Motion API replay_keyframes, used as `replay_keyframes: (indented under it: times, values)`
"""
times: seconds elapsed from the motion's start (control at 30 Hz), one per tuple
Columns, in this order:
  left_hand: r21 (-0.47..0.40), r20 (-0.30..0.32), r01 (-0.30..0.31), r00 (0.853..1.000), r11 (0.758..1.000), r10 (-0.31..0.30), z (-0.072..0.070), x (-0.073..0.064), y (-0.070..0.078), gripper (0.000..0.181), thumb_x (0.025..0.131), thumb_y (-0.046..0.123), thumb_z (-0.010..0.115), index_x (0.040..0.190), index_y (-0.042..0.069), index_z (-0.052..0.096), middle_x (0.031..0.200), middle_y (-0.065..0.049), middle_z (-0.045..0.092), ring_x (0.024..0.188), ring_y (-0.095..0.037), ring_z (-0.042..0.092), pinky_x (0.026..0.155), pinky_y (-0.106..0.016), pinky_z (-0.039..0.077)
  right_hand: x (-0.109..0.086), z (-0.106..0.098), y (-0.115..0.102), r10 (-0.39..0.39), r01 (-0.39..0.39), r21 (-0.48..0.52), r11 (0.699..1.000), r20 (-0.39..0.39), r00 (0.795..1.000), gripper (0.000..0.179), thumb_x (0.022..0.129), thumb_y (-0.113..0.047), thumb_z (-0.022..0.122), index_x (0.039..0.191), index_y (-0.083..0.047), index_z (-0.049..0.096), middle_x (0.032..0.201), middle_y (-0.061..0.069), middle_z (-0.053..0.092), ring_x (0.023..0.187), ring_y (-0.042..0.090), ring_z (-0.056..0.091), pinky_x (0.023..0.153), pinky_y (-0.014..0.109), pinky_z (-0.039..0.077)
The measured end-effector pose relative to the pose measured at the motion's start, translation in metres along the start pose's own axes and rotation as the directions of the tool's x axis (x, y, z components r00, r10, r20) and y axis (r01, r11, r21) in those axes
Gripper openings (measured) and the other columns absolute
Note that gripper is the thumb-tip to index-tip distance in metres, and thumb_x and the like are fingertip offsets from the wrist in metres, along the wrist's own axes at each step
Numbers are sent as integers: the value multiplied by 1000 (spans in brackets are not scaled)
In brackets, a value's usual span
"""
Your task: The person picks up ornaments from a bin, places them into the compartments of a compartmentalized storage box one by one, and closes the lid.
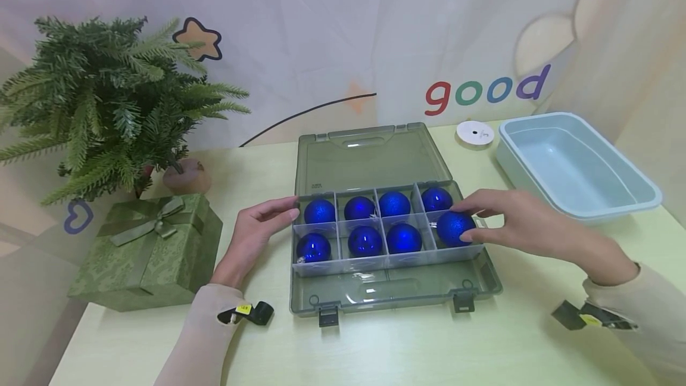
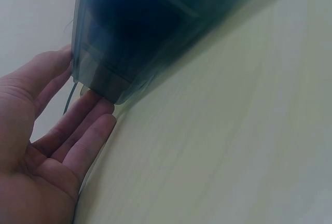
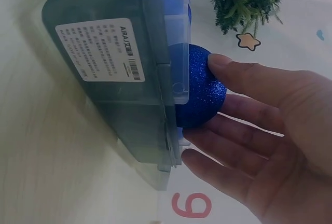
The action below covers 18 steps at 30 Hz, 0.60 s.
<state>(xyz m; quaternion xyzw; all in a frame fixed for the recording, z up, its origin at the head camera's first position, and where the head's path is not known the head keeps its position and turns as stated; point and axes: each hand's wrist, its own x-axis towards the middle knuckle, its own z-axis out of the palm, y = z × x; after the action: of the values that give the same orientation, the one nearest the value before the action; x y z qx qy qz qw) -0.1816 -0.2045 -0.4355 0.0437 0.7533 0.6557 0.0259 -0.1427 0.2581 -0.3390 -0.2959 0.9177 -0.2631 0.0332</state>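
Note:
A translucent grey-green plastic storage case (image 1: 373,159) lies with its lid folded back. Its divided insert (image 1: 343,264) bears several blue Christmas balls (image 1: 365,241), some shiny, some glittery. My right hand (image 1: 527,225) pinches a glittery blue Christmas ball (image 1: 454,228) between thumb and fingers at the front right compartment. In the right wrist view, this glittery ball (image 3: 202,86) stands out above the insert's clear wall. My left hand (image 1: 259,234) holds the case's back left corner, thumb at the rim; in the left wrist view its fingers (image 2: 85,143) reach the case's end.
A small artificial Christmas tree (image 1: 123,94) stands behind a green gift box (image 1: 150,255) on the left. At the right is a light blue plastic basin (image 1: 579,165), with a white ribbon spool (image 1: 474,133) beside it. Two latches (image 1: 329,316) stick out at the case's front.

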Motion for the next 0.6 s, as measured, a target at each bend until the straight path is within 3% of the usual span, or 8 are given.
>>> replay_keyframes:
  times: [0.6]
  values:
    - [19,-1,4,1000,1000,-4,0,-2,2,41,96,29,83,132,10,75,128,-3,75,118,-19,70,105,-31,54,-2,11,1,-56,55,-21,998,-47,997,37,88,-17,89,123,-10,77,120,-1,74,102,19,72,83,42,64]
